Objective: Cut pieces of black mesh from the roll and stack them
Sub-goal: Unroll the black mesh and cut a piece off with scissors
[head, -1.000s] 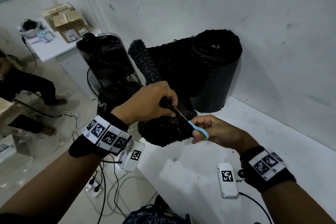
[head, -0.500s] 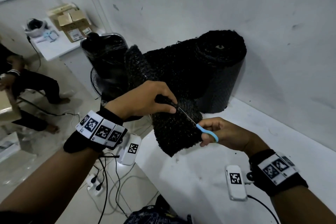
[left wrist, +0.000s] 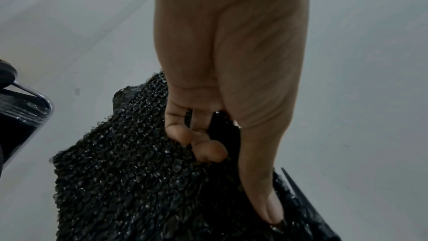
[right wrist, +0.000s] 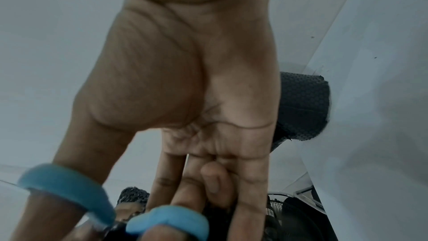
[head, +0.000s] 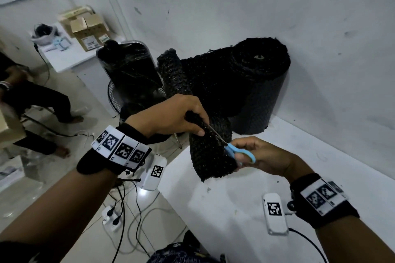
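Observation:
A roll of black mesh stands on end against the wall on the white table. A loose length of mesh runs from it to the left and hangs down as a flap. My left hand pinches the top edge of that flap, thumb on the near side. My right hand holds blue-handled scissors, thumb and a finger through the loops. The blades lie in the mesh just below my left thumb. The roll also shows behind my right palm.
A chair wrapped in plastic film and a floor fan stand left of the table. Cables and a power strip lie on the floor. Cardboard boxes sit on a far desk. A person's legs are at the left.
The hanging flap has grown longer as the scissors worked up the mesh toward my left hand. Both hands shifted slightly right and up.

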Motion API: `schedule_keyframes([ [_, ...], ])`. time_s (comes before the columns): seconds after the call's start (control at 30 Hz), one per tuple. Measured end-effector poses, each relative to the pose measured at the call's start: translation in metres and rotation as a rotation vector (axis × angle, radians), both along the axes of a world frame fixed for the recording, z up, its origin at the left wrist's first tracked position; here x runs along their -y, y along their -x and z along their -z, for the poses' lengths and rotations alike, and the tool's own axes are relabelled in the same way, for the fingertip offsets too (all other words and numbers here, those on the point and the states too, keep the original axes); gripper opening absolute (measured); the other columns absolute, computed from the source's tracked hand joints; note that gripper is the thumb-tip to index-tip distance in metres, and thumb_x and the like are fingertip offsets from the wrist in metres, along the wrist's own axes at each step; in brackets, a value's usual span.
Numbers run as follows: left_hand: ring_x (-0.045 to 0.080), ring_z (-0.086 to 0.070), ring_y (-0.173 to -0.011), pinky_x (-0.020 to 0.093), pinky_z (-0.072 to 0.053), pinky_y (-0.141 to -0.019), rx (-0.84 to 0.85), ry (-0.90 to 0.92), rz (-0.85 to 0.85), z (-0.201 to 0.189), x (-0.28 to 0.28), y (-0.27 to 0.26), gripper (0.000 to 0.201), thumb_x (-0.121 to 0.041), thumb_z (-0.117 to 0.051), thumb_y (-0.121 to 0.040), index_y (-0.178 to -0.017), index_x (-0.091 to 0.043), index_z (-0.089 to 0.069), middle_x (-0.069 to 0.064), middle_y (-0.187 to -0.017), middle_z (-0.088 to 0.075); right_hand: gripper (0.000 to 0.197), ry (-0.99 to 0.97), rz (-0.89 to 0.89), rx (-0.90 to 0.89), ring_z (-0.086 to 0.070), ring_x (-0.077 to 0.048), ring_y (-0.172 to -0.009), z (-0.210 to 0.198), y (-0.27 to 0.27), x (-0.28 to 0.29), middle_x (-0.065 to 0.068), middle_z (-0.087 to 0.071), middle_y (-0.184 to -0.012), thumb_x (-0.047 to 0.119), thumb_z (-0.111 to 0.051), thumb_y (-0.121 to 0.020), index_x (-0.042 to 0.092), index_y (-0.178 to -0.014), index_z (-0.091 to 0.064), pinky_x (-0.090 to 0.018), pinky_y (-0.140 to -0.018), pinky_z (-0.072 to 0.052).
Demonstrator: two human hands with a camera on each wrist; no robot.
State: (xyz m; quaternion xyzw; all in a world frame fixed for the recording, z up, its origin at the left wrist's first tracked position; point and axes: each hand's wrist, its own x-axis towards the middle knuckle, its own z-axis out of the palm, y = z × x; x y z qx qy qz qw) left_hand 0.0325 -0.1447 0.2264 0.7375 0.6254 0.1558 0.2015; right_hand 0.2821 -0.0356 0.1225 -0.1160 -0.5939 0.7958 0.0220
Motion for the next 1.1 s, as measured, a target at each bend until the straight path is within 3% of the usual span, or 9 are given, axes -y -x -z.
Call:
schedule_keyframes([
  [0.07,0.001,-0.06,-0.099,0.016,-0.047,-0.088,0.001,0.003,0.011,0.001,-0.001,-0.004,0.027,-0.032,-0.085,-0.077,-0.102,-0.029,-0.076,-0.014,-0.103,-0.063,0.038,0.012,0.01,0.013,-0.056,-0.004,-0.067,-0.004,0.003,0.001,0.006,-0.059,-0.076,0.028,-0.083,-0.072,0.008,-0.101,-0.069,-0.015,-0.065,-0.048],
  [0.13,0.001,-0.06,-0.098,0.016,-0.047,-0.087,0.0,-0.017,0.014,0.002,-0.003,-0.006,0.027,-0.032,-0.085,-0.077,-0.102,-0.028,-0.075,-0.015,-0.102,-0.063,0.029,0.028,0.025,0.009,-0.055,-0.002,-0.064,-0.006,0.006,0.001,0.008,-0.059,-0.072,0.018,-0.073,-0.077,0.005,-0.102,-0.066,-0.015,-0.063,-0.048],
  [0.27,0.003,-0.061,-0.095,0.015,-0.047,-0.084,0.014,-0.052,0.003,0.004,-0.003,-0.007,0.025,-0.033,-0.086,-0.076,-0.098,-0.029,-0.076,-0.015,-0.099,-0.062,0.034,0.041,0.011,-0.022,-0.059,-0.009,-0.07,0.002,0.005,0.003,-0.001,-0.063,-0.078,0.028,-0.085,-0.071,0.012,-0.098,-0.073,-0.022,-0.069,-0.052],
  [0.43,0.001,-0.06,-0.092,0.009,-0.043,-0.081,0.009,-0.092,0.0,0.013,-0.002,-0.014,0.025,-0.031,-0.087,-0.074,-0.097,-0.029,-0.075,-0.016,-0.095,-0.062,0.048,0.049,0.004,-0.015,-0.053,-0.005,-0.065,-0.004,0.009,0.003,0.004,-0.056,-0.074,0.03,-0.08,-0.07,0.001,-0.103,-0.061,-0.017,-0.064,-0.048],
  [0.57,0.002,-0.06,-0.089,0.019,-0.05,-0.078,0.033,-0.123,-0.039,0.013,0.0,-0.018,0.027,-0.032,-0.088,-0.073,-0.096,-0.027,-0.075,-0.013,-0.096,-0.063,0.03,0.024,0.022,-0.015,-0.055,-0.008,-0.067,-0.002,0.01,0.001,0.002,-0.06,-0.075,0.021,-0.078,-0.076,0.006,-0.099,-0.066,-0.019,-0.067,-0.05],
  [0.67,0.003,-0.06,-0.096,0.03,-0.053,-0.086,0.004,-0.142,-0.061,0.016,0.002,-0.017,0.038,-0.039,-0.087,-0.072,-0.105,-0.027,-0.074,-0.011,-0.104,-0.063,0.033,0.027,0.021,-0.028,-0.059,-0.01,-0.071,0.002,0.007,0.001,-0.001,-0.064,-0.079,0.03,-0.086,-0.071,0.014,-0.097,-0.073,-0.022,-0.07,-0.053],
  [0.8,0.002,-0.058,-0.109,0.028,-0.05,-0.097,0.025,-0.118,-0.108,0.01,0.006,-0.008,0.052,-0.055,-0.082,-0.068,-0.112,-0.03,-0.072,-0.014,-0.115,-0.06,0.036,-0.011,0.005,-0.022,-0.059,-0.01,-0.07,0.006,0.001,-0.001,-0.001,-0.064,-0.078,0.039,-0.088,-0.07,0.019,-0.096,-0.075,-0.022,-0.07,-0.052],
  [0.93,0.001,-0.062,-0.103,0.026,-0.051,-0.092,0.035,-0.035,-0.071,-0.002,0.003,-0.001,0.037,-0.051,-0.08,-0.074,-0.104,-0.029,-0.075,-0.015,-0.107,-0.064,0.043,-0.019,0.0,-0.014,-0.059,-0.011,-0.073,0.003,-0.004,-0.003,-0.002,-0.063,-0.081,0.045,-0.088,-0.067,0.018,-0.098,-0.075,-0.022,-0.072,-0.052],
  [1.1,0.002,-0.064,-0.095,0.024,-0.053,-0.084,0.034,-0.01,-0.005,-0.004,-0.004,-0.003,0.023,-0.042,-0.081,-0.079,-0.097,-0.028,-0.077,-0.014,-0.1,-0.065,0.047,-0.016,-0.014,-0.018,-0.056,-0.019,-0.077,-0.001,-0.001,-0.004,-0.016,-0.055,-0.087,0.049,-0.087,-0.068,0.017,-0.1,-0.074,-0.03,-0.077,-0.053],
])
